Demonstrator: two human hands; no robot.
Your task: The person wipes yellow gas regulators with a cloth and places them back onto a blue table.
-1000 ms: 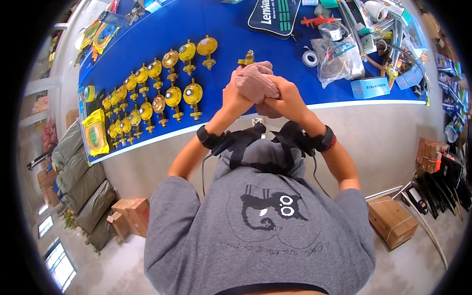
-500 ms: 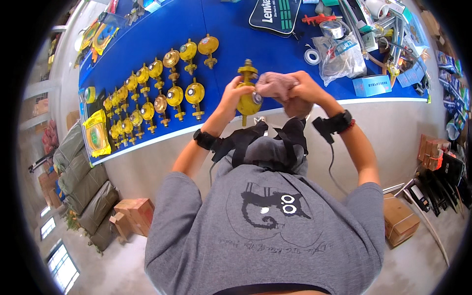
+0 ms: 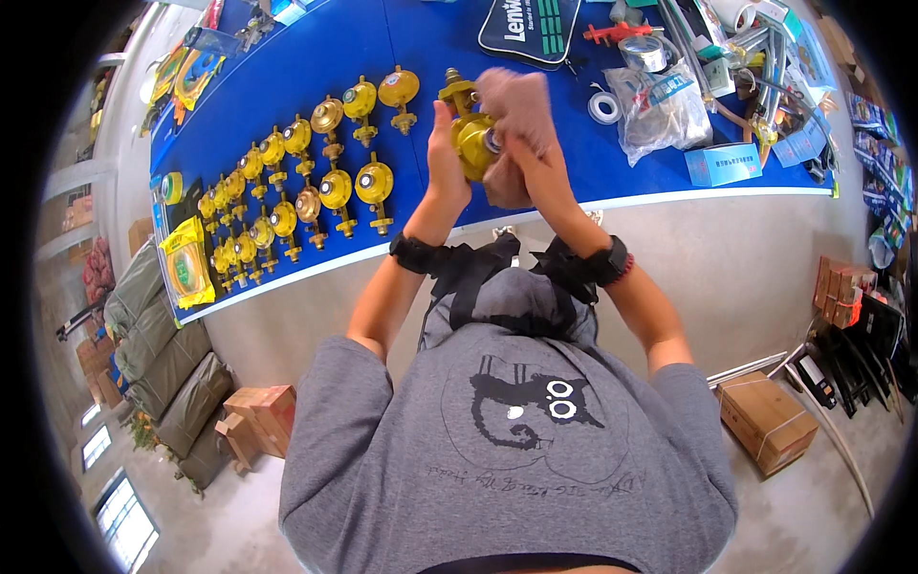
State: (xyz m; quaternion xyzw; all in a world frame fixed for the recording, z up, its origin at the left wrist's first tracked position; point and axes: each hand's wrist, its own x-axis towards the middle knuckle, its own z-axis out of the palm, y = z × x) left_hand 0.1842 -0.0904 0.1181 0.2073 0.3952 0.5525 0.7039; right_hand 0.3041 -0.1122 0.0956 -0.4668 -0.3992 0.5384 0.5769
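Note:
Above the blue table's front part, my left hand (image 3: 448,163) is wrapped round the left side of a yellow gas regulator (image 3: 471,141), its threaded neck tilted up and away from me. A pinkish-brown cloth (image 3: 517,107) is gripped in my right hand (image 3: 543,170) and pressed on the regulator's right side, covering part of it. Where the cloth hangs over, my right fingertips are partly hidden. To the left, more yellow gas regulators (image 3: 374,181) stand in two rows on the table, a few of them more copper-coloured (image 3: 327,116).
The blue table (image 3: 435,38) has a white front edge. On its right lie a tape roll (image 3: 604,108), a clear plastic bag (image 3: 666,113), a light-blue box (image 3: 723,165) and metal pipes. A black pouch (image 3: 531,32) is at the back; a yellow packet (image 3: 187,261) sits at the left corner.
My right hand has moved left and brought the cloth over the regulator's right side. The regulator has shifted slightly left and up and has turned. My left hand keeps its hold.

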